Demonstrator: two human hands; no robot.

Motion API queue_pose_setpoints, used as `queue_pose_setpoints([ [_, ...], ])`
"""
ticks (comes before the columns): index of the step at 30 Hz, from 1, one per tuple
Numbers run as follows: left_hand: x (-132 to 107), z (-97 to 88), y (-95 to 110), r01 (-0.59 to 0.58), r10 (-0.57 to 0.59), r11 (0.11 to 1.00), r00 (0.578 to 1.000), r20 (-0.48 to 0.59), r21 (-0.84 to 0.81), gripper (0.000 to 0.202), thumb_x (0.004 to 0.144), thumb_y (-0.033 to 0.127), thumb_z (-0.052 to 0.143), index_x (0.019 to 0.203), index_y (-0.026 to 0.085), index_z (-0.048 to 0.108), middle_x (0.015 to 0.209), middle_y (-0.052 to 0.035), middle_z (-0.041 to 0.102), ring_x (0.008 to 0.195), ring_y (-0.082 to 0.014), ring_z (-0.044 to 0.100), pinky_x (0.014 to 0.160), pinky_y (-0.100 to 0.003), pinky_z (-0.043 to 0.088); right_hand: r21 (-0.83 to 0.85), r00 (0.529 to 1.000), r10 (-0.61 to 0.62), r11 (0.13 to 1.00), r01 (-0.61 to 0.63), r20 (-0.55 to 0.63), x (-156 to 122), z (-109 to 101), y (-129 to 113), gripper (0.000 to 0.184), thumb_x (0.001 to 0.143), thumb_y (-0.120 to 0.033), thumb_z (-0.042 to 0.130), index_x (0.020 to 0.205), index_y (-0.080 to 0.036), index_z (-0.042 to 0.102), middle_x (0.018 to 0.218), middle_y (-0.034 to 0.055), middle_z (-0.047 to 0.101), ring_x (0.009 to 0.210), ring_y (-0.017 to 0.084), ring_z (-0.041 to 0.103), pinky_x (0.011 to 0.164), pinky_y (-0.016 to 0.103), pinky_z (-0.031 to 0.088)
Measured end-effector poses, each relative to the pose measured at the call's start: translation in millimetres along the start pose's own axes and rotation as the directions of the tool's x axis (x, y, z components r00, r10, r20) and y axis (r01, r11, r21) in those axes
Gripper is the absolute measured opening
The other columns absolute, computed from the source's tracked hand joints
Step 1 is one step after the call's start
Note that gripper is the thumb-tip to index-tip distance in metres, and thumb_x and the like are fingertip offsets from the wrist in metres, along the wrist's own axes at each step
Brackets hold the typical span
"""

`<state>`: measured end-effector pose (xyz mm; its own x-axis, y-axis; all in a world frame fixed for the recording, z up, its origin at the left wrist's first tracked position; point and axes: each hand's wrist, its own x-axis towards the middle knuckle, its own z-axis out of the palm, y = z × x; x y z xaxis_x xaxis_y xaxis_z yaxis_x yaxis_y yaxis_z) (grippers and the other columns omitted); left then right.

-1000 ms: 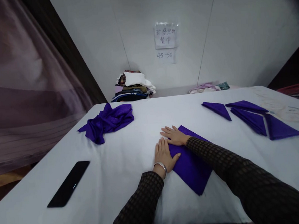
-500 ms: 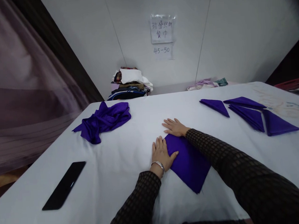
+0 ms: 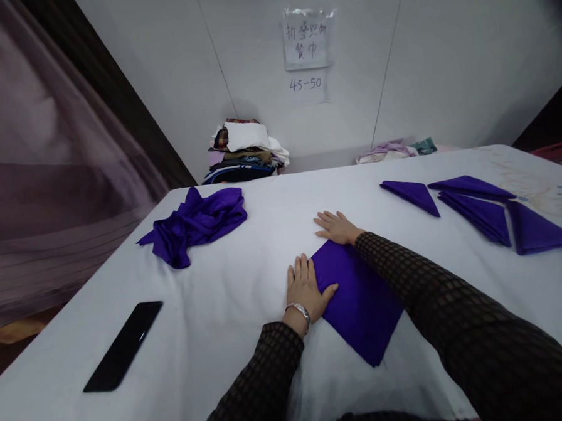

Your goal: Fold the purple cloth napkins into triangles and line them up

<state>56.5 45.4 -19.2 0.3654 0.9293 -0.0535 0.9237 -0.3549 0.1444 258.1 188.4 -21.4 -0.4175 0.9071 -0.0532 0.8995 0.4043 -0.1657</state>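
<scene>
A folded purple napkin (image 3: 359, 307) lies flat on the white-covered table (image 3: 222, 339) in front of me, one corner pointing toward my body. My left hand (image 3: 308, 291) rests on its left edge, palm down, with the thumb out over the fabric. On the far edge lies my right hand (image 3: 337, 227), also flat, its fingers spread toward the left. My right forearm covers part of the napkin's right side. Neither hand grasps anything.
A crumpled heap of purple cloth (image 3: 197, 221) sits at the far left. Several folded purple triangles (image 3: 479, 216) lie at the far right. A black flat slab (image 3: 123, 347) is at the near left. Stacked clothes (image 3: 245, 153) stand behind the table by the wall.
My right hand has slid slightly right and away from me along the napkin's far edge. My left hand stays in almost the same place. The view has shifted a little.
</scene>
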Motion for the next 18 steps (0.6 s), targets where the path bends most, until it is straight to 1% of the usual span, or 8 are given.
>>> queue_pose_setpoints([
  [5,-0.5,-0.1,-0.1,-0.002,0.002,1.0,1.0,0.007,-0.006,0.095,0.081,0.075,0.021,0.145,0.005,0.025,0.154,-0.0174,0.017,0.143,-0.0308,0.009,0.116,-0.049,0.011,0.008,0.999,0.039,0.999,-0.038,-0.015,3.4,2.4,12.3,0.068,0.091,-0.062,0.021,0.148,-0.024,0.025,0.155,0.0065,0.017,0.142,0.028,0.012,0.111,0.055,0.01],
  [12,-0.8,0.5,-0.3,-0.001,0.001,1.0,1.0,0.016,-0.01,0.093,0.081,0.074,0.024,0.146,0.007,0.024,0.154,-0.0166,0.017,0.143,-0.0308,0.009,0.115,-0.049,0.011,-0.002,0.997,0.068,0.998,-0.068,-0.026,5.7,2.2,25.0,0.072,0.09,-0.065,0.019,0.148,-0.023,0.025,0.155,0.0064,0.016,0.142,0.029,0.012,0.111,0.055,0.011],
  [18,-0.6,3.2,-1.5,-0.008,0.008,1.0,1.0,0.001,-0.02,0.095,0.08,0.075,0.021,0.146,0.005,0.024,0.155,-0.0169,0.016,0.143,-0.0305,0.009,0.116,-0.048,0.01,-0.008,0.994,0.104,0.995,-0.104,-0.03,5.4,2.7,32.6,0.072,0.09,-0.064,0.018,0.148,-0.021,0.026,0.155,0.0075,0.017,0.142,0.029,0.013,0.111,0.055,0.011],
])
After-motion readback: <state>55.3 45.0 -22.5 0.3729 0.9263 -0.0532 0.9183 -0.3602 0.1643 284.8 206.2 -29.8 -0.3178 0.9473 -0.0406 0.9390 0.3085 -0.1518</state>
